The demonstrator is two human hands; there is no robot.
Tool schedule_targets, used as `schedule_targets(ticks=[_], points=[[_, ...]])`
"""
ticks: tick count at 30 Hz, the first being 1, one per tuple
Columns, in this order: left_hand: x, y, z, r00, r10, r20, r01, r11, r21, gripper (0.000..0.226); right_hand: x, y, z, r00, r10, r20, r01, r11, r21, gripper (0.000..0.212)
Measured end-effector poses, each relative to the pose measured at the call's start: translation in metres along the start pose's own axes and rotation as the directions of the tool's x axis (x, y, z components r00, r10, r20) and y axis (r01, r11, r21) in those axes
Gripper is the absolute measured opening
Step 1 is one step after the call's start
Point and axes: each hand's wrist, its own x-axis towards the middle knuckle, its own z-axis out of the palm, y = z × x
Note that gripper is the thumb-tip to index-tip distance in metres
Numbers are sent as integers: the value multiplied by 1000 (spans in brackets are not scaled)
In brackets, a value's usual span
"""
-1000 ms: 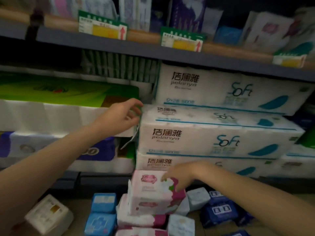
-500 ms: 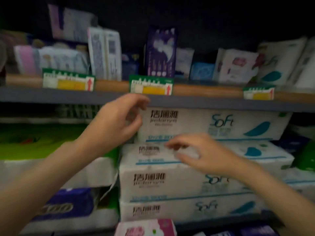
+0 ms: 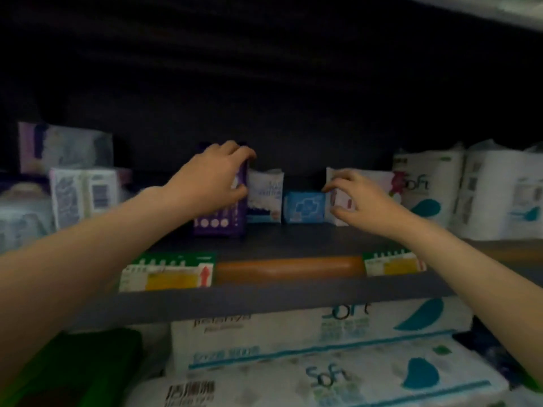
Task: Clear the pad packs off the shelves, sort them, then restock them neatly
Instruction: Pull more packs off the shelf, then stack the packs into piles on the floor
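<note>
On the dark upper shelf (image 3: pixel 293 240) stand several pad packs. My left hand (image 3: pixel 216 176) is clamped over the top and right side of a tall purple pack (image 3: pixel 220 223). To its right stand a white pack (image 3: pixel 264 198) and a small blue pack (image 3: pixel 304 207), both untouched. My right hand (image 3: pixel 360 199) pinches the left edge of a white and pink pack (image 3: pixel 377 183), index finger above and thumb below. Both forearms reach over the shelf's front edge.
White "Soft" packs (image 3: pixel 426 192) fill the shelf's right end, and pale packs (image 3: pixel 85 192) stand at the left. Price tags (image 3: pixel 167 271) (image 3: pixel 392 262) sit on the front rail. Large white tissue bundles (image 3: pixel 323 336) and a green pack (image 3: pixel 88 362) lie below.
My view has risen from the floor pile to the upper shelf. Both hands lifted from in front of the tissue bundles onto the shelf and closed on the purple and the white-pink packs.
</note>
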Motion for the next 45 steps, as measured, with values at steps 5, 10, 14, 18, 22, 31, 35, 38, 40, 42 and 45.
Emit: schedule_targets(ticks=[5, 10, 14, 18, 22, 31, 35, 38, 40, 42, 45], points=[[51, -7, 9, 954, -262, 148, 220, 942, 251, 77, 31, 60, 11, 975, 169, 142, -169, 985, -15, 77], [71, -7, 24, 844, -421, 333, 323, 894, 311, 91, 66, 87, 18, 949, 233, 211, -209, 969, -133, 96], [75, -4, 38, 848, -431, 310, 302, 872, 386, 95, 82, 91, 24, 950, 266, 164, -217, 938, -270, 94], [75, -12, 42, 861, -407, 304, 298, 889, 347, 92, 85, 88, 8, 984, 155, 91, -132, 966, -221, 107], [75, -12, 39, 856, -402, 325, 303, 900, 315, 92, 81, 90, 4, 901, 275, 336, -145, 920, -364, 126], [60, 7, 10, 935, -324, 144, 235, 871, 432, 72, 57, 78, -18, 970, 162, 183, -47, 859, -510, 112], [54, 9, -12, 923, -349, 164, 208, 808, 551, 94, 39, 75, -17, 963, 212, 165, -64, 776, -627, 124], [53, 18, -23, 905, -357, 232, 160, 791, 591, 82, 35, 64, -2, 945, 253, 205, -57, 749, -660, 115], [52, 26, -26, 898, -349, 268, 129, 791, 598, 88, 31, 56, 4, 939, 276, 206, -93, 780, -619, 105], [51, 31, -29, 882, -344, 321, 113, 817, 566, 94, 26, 52, 3, 954, 252, 161, -113, 801, -588, 96], [45, 32, -40, 869, -279, 409, 67, 885, 462, 88, 18, 36, -11, 983, 173, 67, -114, 850, -515, 89]])
